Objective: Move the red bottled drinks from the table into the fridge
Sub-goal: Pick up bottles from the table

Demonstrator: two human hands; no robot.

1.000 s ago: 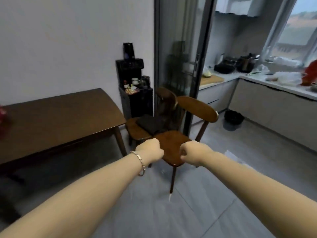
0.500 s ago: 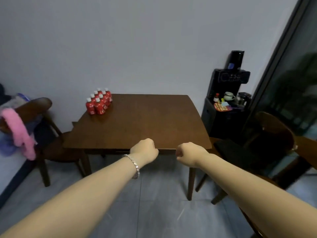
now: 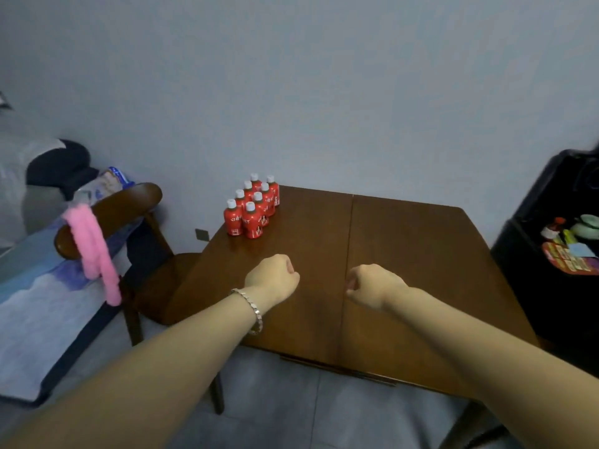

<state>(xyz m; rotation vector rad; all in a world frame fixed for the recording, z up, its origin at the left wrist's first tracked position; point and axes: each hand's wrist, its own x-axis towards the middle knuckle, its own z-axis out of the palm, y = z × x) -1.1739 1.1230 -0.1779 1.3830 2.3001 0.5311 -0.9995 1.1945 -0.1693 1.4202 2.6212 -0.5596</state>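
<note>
While left hand (image 3: 272, 277) and right hand (image 3: 372, 285) hover over the table (image 3: 405, 254) as curled, empty fists | red bottles (image 3: 251, 205) stand packed tight at its far left corner, near the edge | risk — pulling one could knock neighbours over or off | fridge not in view

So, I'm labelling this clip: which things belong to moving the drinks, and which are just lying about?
Job: red white-capped bottled drinks on the dark brown wooden table; fisted left hand and right hand, holding nothing. No fridge in view.
Lying about: fluffy pink cloth over the brown wooden chair; black cabinet with small items.
</note>
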